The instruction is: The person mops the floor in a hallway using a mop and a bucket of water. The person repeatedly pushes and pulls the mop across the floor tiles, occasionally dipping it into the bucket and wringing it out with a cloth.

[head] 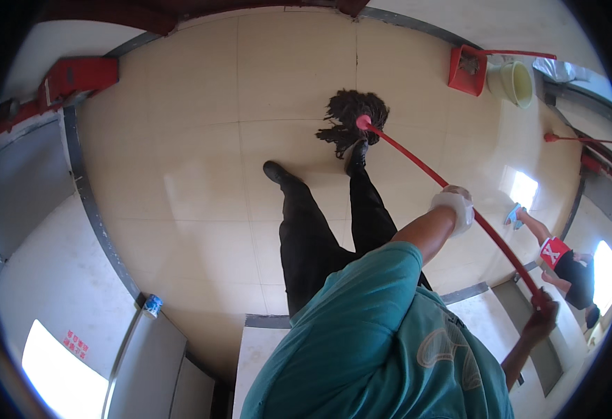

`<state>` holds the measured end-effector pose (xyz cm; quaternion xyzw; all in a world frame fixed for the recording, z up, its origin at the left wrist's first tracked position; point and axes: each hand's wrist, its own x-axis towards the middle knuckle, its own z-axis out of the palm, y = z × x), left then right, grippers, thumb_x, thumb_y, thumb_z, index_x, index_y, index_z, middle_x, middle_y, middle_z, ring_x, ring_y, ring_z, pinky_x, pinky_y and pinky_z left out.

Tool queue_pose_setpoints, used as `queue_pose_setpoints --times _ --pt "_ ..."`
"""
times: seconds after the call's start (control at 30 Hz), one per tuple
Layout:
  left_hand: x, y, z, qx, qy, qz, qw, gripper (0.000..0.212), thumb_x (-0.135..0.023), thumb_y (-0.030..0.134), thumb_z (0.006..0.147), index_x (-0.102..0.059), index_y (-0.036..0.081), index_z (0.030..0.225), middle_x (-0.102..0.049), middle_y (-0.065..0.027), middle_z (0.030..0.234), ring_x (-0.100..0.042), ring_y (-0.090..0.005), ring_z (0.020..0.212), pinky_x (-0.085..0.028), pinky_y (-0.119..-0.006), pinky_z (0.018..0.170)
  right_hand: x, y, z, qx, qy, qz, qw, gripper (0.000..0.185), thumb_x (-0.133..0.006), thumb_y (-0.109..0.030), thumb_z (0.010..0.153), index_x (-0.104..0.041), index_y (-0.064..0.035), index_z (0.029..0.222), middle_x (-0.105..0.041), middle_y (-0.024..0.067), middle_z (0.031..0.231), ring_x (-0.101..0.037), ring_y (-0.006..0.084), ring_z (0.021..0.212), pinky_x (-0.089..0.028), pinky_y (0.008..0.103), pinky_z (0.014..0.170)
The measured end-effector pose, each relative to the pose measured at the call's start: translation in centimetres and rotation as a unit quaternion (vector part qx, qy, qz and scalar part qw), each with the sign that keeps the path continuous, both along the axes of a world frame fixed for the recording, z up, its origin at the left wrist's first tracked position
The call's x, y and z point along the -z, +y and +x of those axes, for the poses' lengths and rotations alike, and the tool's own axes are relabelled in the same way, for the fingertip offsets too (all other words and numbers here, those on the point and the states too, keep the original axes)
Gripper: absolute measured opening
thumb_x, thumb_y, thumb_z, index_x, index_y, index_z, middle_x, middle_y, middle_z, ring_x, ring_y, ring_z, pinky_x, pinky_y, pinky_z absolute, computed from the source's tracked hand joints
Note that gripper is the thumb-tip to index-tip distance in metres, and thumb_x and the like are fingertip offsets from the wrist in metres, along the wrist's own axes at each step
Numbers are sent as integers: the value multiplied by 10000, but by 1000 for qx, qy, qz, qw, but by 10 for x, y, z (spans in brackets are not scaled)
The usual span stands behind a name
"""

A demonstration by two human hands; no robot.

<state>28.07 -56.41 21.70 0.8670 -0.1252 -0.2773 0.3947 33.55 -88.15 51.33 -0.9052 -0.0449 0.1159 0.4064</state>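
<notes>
A string mop with a dark, shaggy head [345, 112] and a pink socket [363, 122] rests on the tiled floor in front of my feet. Its red handle [410, 155] slants down to the right, across my right side. My left hand [459, 193], with a white covering bunched at the wrist, grips the handle partway along. Higher up, close to the handle's end, my right hand [540, 317] is closed around it. The tip of my right shoe [357, 157] meets the edge of the mop strands in view; whether they touch I cannot tell. My left shoe [277, 172] stands apart.
A red dustpan [459, 81] holding debris sits by pale buckets [518, 84] at the far right. Farther right lies a red-handled tool [552, 138]. Another person [573, 272] in light-blue slippers is at the right. A blue-and-white container [152, 306] stands near the left wall.
</notes>
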Motion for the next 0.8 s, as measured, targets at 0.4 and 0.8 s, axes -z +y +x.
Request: queue_pose_setpoints --times 0.4,0.8 --pt "97 215 -191 -414 95 86 901 399 -553 155 814 -566 38 1196 -519 -159 1315 -483 -271 1256 -429 -357 1024 165 252 -82 -177 197 218 939 375 -432 -290 948 -531 26 1122 -589 198 1172 -520 374 1222 -538 537 883" --pt "171 351 -556 -162 287 506 797 461 -449 289 953 -502 90 1366 -473 -84 1424 -400 -228 1335 -286 -421 1102 229 540 -315 -581 285 224 729 168 -452 49 908 -615 45 948 -660 147 1027 -616 205 1042 -481 305 866"
